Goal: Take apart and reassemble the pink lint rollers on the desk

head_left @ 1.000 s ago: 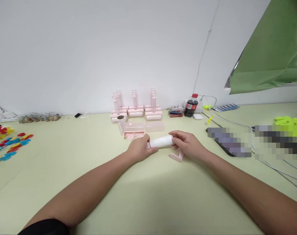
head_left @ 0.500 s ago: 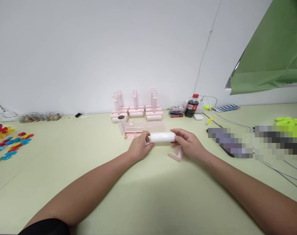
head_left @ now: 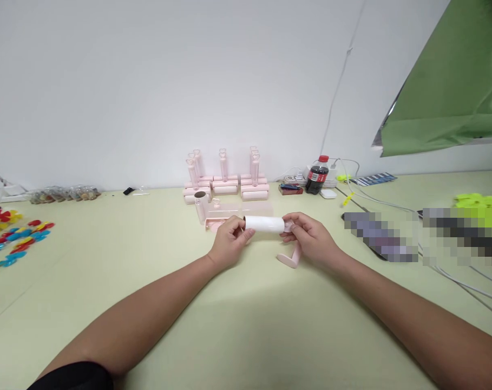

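Observation:
A white lint-roller refill roll (head_left: pixel 264 224) lies level between my two hands above the table. My left hand (head_left: pixel 230 240) pinches its left end, where the rim of the tube shows. At the other end, my right hand (head_left: pixel 310 237) grips the pale pink lint-roller holder; a little of its core shows between the roll and my fingers. Below my right hand hangs the holder's bent pink handle (head_left: pixel 289 259). Just behind my left hand is an open pink case (head_left: pixel 213 225), partly hidden by my fingers. Beside it stands an upright roll (head_left: pixel 201 206) in a clear wrapper.
Pink lint rollers (head_left: pixel 225 184) stand and lie in rows by the wall, behind clear pink covers (head_left: pixel 254 209). To the right are a cola bottle (head_left: pixel 317 176), a small box with pens (head_left: pixel 290 189) and white cables (head_left: pixel 386 201). Colourful flower shapes (head_left: pixel 20 238) lie left.
The white roll has slid left with my left hand, baring a bit of the pink core by my right fingers. My right hand has hardly moved.

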Demonstrator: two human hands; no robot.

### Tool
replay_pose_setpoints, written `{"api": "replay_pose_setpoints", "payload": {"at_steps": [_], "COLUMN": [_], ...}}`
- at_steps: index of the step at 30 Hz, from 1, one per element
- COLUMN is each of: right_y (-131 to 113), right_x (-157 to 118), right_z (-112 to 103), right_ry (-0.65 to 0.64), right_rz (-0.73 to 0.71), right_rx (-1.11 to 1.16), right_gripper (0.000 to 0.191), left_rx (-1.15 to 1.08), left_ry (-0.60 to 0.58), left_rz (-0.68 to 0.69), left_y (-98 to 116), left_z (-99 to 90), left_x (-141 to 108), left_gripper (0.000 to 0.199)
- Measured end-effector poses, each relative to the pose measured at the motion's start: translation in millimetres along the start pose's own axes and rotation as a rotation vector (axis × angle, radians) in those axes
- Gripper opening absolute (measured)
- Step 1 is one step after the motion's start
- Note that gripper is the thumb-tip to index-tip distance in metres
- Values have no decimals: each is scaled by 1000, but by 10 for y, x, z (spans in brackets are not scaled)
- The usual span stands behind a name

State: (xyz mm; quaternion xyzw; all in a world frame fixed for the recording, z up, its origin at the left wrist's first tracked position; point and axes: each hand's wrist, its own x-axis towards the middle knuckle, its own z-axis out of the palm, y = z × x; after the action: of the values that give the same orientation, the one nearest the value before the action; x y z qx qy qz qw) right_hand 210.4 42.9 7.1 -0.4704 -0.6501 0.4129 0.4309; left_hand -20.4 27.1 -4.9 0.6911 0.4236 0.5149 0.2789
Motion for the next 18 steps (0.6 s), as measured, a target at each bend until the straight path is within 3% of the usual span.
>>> {"api": "replay_pose_setpoints", "payload": {"at_steps": [4,11,13,16,18], "right_y": [-26,-142,-135,-108,-99], "right_x": [-28,-98,-106,-120,-129], "right_z": [-10,28,50,86,104], "right_ry": [-78,-338,-326,-188,-99], "right_rz": [3,-348,-349,-273,-321], "right_rx": [-218,-589,-614,-564,-542], "right_gripper": [23,22,24,31,42], "left_rx": [-31,117,157,180,196], "left_ry": [147,201,185,123,68], "left_rz": [31,126,146,235,325], "left_y": [34,28,17,29,60], "left_z": [-23,-74,-64,-32,-3], "left_x": [23,87,77,27,-22], "left_gripper": [26,18,17,13,9]}}
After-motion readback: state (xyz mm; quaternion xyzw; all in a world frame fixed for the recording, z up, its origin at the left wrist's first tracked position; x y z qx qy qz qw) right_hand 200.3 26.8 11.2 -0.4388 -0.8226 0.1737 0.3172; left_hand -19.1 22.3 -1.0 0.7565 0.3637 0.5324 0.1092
